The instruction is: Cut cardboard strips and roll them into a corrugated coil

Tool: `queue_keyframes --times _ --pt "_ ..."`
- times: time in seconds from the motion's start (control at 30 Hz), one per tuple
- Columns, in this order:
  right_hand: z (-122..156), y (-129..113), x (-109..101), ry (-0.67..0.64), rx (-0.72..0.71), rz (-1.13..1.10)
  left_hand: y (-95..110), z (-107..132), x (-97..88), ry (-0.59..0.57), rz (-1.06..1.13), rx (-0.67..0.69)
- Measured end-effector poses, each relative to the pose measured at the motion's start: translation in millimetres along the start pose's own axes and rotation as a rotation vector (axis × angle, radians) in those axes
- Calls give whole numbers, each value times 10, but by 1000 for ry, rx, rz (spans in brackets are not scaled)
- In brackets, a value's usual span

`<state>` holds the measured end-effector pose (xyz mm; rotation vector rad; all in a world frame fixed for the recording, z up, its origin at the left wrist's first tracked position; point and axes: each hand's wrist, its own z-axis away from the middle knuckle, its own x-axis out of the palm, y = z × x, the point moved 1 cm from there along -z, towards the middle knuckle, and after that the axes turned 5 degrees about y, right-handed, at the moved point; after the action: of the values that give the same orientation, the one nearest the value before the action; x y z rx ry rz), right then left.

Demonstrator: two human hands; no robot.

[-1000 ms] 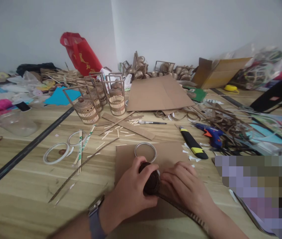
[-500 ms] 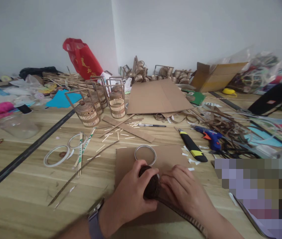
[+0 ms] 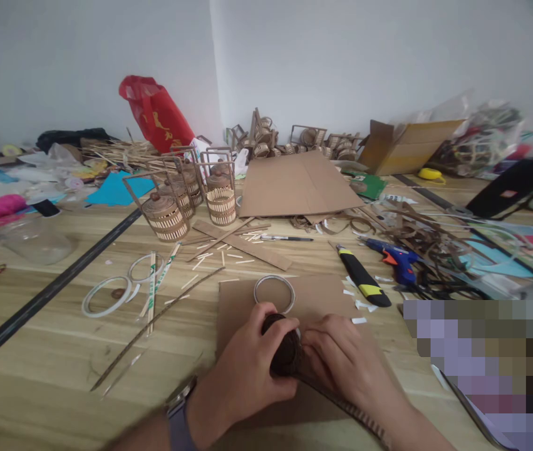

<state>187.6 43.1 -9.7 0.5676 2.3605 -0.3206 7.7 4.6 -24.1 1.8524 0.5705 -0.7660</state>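
Observation:
My left hand (image 3: 247, 366) is wrapped round a dark brown roll of corrugated cardboard strip (image 3: 285, 351), held on edge over a flat cardboard sheet (image 3: 322, 294). My right hand (image 3: 341, 360) presses its fingers against the right side of the roll. The strip's loose tail (image 3: 351, 410) runs out to the lower right under my right wrist. A roll of white tape (image 3: 274, 292) lies on the sheet just beyond my fingers. A watch sits on my left wrist.
A yellow-and-black utility knife (image 3: 362, 277) and a blue glue gun (image 3: 395, 257) lie to the right. Small woven baskets (image 3: 167, 216), a large cardboard sheet (image 3: 297, 181) and scraps crowd the back. Two tape rings (image 3: 106, 294), sticks and a long black ruler (image 3: 45, 291) lie left.
Both hands stay on the roll with only a slight shift of the fingers. The view has drifted a little.

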Motion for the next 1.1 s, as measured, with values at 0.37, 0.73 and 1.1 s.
queue_keyframes --times 0.37,0.73,1.1 --pt "14 13 10 0 81 -78 26 0 -34 -29 23 -30" --pt "15 16 18 -41 234 -224 45 -7 -50 -11 40 -16" --pt "24 78 -18 -124 316 -372 38 21 -69 13 8 8"
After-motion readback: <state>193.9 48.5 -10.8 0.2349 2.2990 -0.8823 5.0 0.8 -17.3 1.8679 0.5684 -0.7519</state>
